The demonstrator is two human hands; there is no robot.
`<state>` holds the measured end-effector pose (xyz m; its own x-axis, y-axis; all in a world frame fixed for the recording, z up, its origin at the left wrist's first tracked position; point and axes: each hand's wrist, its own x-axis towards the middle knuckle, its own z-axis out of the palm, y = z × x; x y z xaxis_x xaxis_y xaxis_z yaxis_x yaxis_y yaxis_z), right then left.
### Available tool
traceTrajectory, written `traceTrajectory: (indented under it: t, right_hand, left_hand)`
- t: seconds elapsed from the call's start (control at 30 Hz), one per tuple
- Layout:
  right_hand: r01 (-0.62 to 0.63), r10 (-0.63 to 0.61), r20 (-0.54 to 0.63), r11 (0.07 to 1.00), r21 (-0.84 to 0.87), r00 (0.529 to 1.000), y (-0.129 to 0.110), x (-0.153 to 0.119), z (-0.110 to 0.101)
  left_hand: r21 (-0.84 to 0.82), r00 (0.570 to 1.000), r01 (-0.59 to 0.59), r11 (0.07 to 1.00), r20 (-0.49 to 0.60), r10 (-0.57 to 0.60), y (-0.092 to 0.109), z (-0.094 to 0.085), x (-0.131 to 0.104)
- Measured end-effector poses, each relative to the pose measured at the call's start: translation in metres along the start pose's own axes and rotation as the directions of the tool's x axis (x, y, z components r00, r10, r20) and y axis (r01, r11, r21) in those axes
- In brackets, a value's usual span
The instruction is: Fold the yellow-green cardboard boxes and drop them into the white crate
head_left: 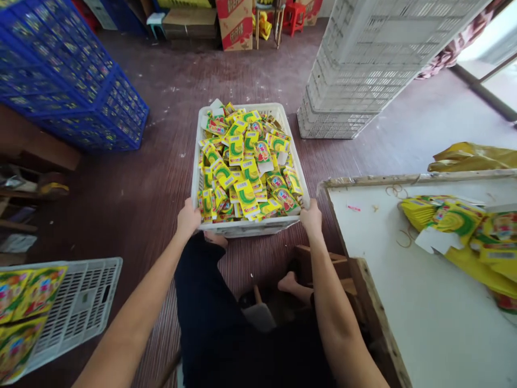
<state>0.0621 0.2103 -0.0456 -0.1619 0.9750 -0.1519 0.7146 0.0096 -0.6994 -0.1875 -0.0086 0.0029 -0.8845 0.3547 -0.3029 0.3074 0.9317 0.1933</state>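
A white plastic crate (242, 227) is in front of me, heaped with small yellow and green printed boxes (244, 196). My left hand (188, 216) is closed on the crate's near left corner. At the near right corner, my right hand (311, 218) grips the rim in the same way. The fingertips of both hands are partly hidden by the crate's edge. Some boxes lie with white flaps showing, and the pile rises above the rim at the far side. Below the crate, my legs in dark clothing are visible.
Blue crates (92, 102) are stacked at the left, white crates (347, 86) at the right. A white-topped table (375, 237) with wooden edges holds flattened yellow cartons (460, 226). A grey crate (91, 302) with yellow packs sits at lower left. Red cartons (235, 27) and stools stand at the back.
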Motion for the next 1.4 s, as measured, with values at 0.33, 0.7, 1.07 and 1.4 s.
traceTrajectory:
  t: [0.33, 0.7, 1.07, 1.4]
  right_hand:
    - [-0.015, 0.019, -0.066, 0.998, 0.063, 0.998, -0.008, 0.007, 0.006]
    - [0.012, -0.005, -0.073, 0.995, 0.099, 0.997, -0.001, 0.014, 0.01]
    - [0.064, -0.055, -0.081, 0.99, 0.123, 0.995, 0.002, 0.021, 0.011]
    - [0.067, -0.056, -0.087, 0.989, 0.131, 0.995, -0.002, 0.017, 0.009]
  left_hand:
    - [-0.009, 0.999, -0.016, 1.0, -0.049, 0.016, 0.018, -0.002, 0.006]
    - [0.002, 1.0, -0.003, 1.0, -0.024, 0.003, 0.02, -0.004, 0.003]
    - [-0.017, 0.999, -0.002, 1.0, -0.048, 0.001, 0.018, -0.002, 0.004]
    - [-0.033, 0.998, -0.004, 0.999, -0.06, 0.002, 0.017, -0.001, 0.004]
